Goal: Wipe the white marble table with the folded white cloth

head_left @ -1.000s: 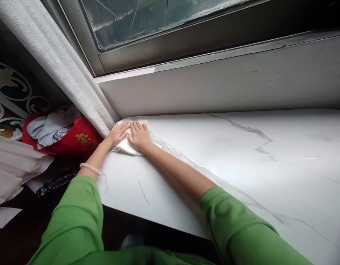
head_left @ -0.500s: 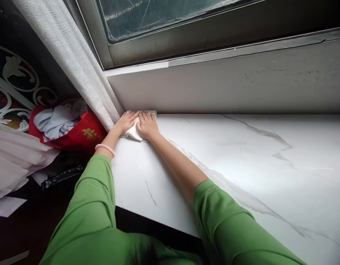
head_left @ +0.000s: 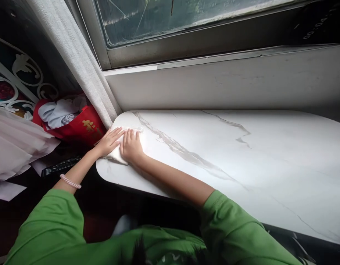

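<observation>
A white cloth [head_left: 117, 156] lies on the left end of a white marble-patterned table [head_left: 170, 165]. My left hand [head_left: 109, 141] rests flat on it with the fingers stretched out, and a pink coiled band [head_left: 70, 182] circles that wrist. Beside it, my right hand [head_left: 131, 146] also presses down on the cloth, palm down, fingers stretched forward. Much of the cloth is hidden under both hands.
Left of the table, a red bag [head_left: 76, 129] holds pale clothes [head_left: 59, 112]. A grey curtain [head_left: 76, 59] hangs at the table's far left corner. Behind the table runs a wall ledge [head_left: 203, 86] below a framed window [head_left: 164, 22]. The table's near edge is rounded at the left.
Both hands and the cloth have moved from the far left corner toward the near left edge. More of the table's rounded outline shows, since the view has shifted.
</observation>
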`<state>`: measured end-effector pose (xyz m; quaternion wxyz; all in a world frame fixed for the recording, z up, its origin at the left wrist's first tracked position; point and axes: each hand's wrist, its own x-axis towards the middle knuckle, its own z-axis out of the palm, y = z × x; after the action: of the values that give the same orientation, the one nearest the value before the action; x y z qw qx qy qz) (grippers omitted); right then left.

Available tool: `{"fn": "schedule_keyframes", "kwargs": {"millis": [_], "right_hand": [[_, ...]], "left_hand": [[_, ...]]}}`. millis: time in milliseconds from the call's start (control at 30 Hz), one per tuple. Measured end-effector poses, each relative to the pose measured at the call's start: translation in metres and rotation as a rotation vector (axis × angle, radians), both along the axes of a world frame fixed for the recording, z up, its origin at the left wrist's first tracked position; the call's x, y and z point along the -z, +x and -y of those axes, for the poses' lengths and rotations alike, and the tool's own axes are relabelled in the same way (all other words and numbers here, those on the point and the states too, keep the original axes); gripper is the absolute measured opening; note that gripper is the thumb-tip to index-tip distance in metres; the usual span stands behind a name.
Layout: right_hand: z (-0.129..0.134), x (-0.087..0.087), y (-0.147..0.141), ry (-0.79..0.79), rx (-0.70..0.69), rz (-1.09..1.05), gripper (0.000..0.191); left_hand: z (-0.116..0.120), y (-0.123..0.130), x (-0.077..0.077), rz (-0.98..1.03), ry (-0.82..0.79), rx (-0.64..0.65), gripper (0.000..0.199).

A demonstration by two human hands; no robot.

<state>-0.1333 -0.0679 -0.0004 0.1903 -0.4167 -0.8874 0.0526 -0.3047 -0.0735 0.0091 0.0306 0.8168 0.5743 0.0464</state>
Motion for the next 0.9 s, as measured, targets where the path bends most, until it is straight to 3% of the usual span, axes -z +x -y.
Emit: {"fn": "schedule_keyframes", "kwargs": {"millis": [133, 233, 400, 600, 900], "right_hand": [[0.048, -0.012, 0.006, 0.026, -0.083, 0.114, 0.064], [0.069, -0.015, 0.011, 0.073, -0.114, 0.182, 0.065], [0.069, -0.018, 0.012, 0.029, -0.132, 0.085, 0.063], [0.029, -0.012, -0.008, -0.073, -0.043, -0.023, 0.059], [-0.076, 0.009, -0.029, -0.158, 0.119, -0.167, 0.061]], "left_hand": [[0.057, 0.009, -0.007, 0.033, -0.053, -0.085, 0.053], [0.089, 0.018, -0.009, 0.035, -0.050, -0.148, 0.052], [0.101, 0.025, -0.006, 0.031, -0.011, -0.198, 0.052], [0.055, 0.014, 0.000, 0.060, -0.007, -0.252, 0.053], [-0.083, -0.001, 0.010, 0.030, -0.003, -0.174, 0.051]]}}
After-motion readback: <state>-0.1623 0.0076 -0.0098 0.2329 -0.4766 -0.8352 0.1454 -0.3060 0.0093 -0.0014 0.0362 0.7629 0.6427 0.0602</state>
